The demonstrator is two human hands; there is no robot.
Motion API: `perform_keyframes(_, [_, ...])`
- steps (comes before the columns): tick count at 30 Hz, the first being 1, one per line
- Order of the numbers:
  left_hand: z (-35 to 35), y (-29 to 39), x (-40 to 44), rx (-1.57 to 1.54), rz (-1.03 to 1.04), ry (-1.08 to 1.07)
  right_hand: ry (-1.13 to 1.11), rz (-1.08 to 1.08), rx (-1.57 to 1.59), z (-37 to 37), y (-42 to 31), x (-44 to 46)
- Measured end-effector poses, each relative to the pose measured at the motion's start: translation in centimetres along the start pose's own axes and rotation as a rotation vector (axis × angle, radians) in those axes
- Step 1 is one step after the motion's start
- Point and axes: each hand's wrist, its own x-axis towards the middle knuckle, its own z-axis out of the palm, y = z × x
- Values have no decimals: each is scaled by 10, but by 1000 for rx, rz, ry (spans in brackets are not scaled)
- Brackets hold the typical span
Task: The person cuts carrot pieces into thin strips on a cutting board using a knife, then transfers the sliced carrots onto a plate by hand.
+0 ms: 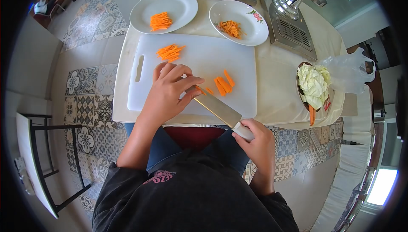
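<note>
Here's the knife [219,108], out over the near edge of the white cutting board [195,70], its handle wrapped in the closed right hand [255,136], while the left hand [172,85] has thumb and fingers bent close around the tip end of the blade, though whether they pinch anything there I cannot tell. On the board, thicker carrot pieces [223,86] lie right of the left hand and a pile of thin carrot strips [171,52] sits just beyond its knuckles; farther out, the oval plate [182,13] and the flowered plate [255,30] each bear shredded carrot.
</note>
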Motion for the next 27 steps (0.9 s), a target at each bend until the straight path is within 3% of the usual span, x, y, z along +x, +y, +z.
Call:
perform_keyframes(4, [1,-2,3,5,95,-152,-9,-26,-31,-2,2,-5])
perform_keyframes(13, [11,-16,-21,65,-317,12,-182,134,50,-44,11,-23])
perform_keyframes(16, [17,-13,-32,101,-367,69,-184,169,59,-48,12,-25])
perform_keyframes(22, [22,-10,-39,104,-357,76,-293,253,155,-52,-4,-21])
perform_keyframes(27, [17,-15,-40,65,-145,36,-384,271,218,-45,-6,-22])
